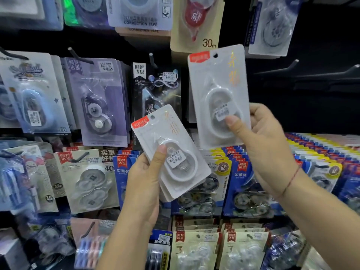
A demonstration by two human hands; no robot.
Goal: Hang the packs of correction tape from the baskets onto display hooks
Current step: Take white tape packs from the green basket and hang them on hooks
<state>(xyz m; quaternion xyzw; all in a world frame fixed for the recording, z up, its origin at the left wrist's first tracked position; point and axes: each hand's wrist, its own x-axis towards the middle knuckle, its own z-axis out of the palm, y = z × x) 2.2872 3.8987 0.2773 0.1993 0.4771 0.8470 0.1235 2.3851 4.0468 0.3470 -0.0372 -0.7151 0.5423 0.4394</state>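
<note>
The left hand [142,184] gripped a small stack of white correction tape packs [175,158], thumb pressed on top. The right hand [266,149] pinched a single pack [218,90] upright, its hang hole high above those fingers [255,112], bare hooks [292,65] to their right.

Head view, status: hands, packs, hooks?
Left hand grips white pack stack. Right hand holds single pack raised, unhung. Bare hook right, unobstructed.

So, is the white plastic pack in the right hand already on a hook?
No, the white plastic pack is held up by the right hand, its hanging hole free of any hook.
</note>
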